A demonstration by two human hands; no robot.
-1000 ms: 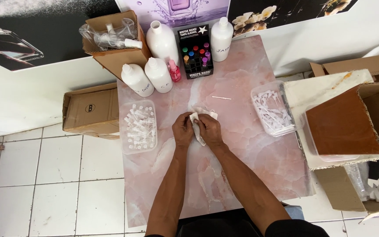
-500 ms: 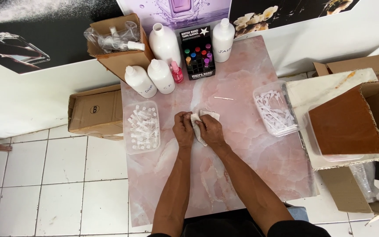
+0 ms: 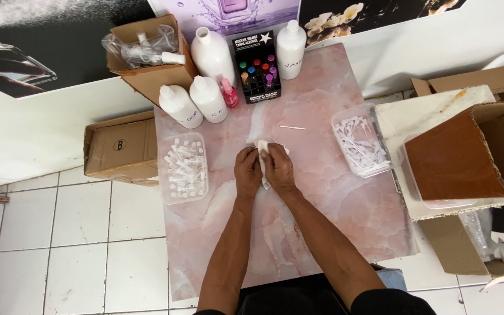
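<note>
Nothing moves since before | left hand [image 3: 247, 171] and right hand [image 3: 279, 169] both grip white cloth [image 3: 263, 149] | on pink table [image 3: 322, 192]

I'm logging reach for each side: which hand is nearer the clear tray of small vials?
Left. The left hand sits just beside the tray of vials; the right hand lies farther, beyond the left, both on the white cloth.
</note>
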